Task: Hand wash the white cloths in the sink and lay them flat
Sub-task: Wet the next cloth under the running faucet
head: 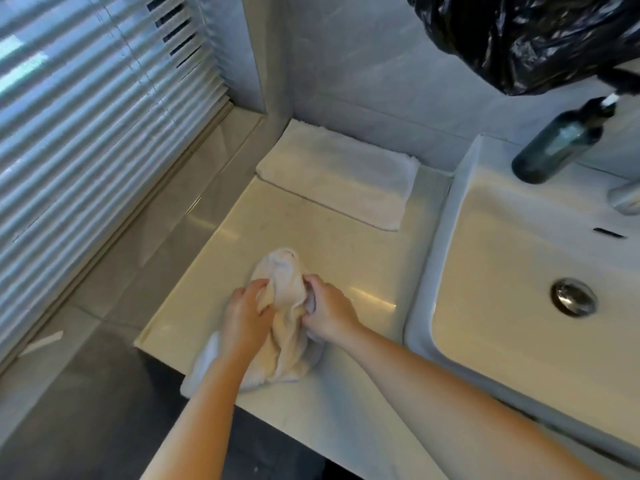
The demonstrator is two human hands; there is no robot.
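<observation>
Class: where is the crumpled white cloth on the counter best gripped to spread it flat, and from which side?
Its two side folds, from above, where the left hand and right hand grip. The crumpled cloth lies bunched lengthwise on the counter, so pulling sideways should open it.

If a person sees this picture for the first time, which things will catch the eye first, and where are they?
First come the two hands at the front of the countertop: the left hand and right hand both grip a crumpled white cloth. Behind it, by the wall, a second white cloth lies flat. The white sink fills the right side, with a black plastic bag at the top.
</observation>
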